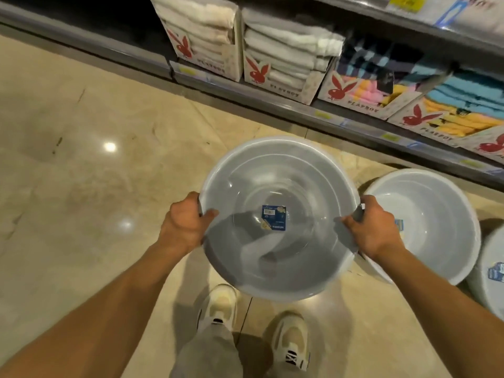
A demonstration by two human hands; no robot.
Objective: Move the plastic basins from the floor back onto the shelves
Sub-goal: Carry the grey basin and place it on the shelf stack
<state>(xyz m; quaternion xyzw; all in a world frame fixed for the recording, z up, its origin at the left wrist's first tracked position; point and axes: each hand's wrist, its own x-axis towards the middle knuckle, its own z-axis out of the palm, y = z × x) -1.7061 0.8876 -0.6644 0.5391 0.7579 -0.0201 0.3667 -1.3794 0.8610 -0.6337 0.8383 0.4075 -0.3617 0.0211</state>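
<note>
The person holds a grey plastic basin (278, 216) above the tiled floor (81, 159), the left hand (185, 225) and the right hand (373, 227) each closed on its rim at opposite sides. A white basin (436, 219) rests on the floor just right, below the shelf (300, 107) with boxed towels (283, 53).
</note>
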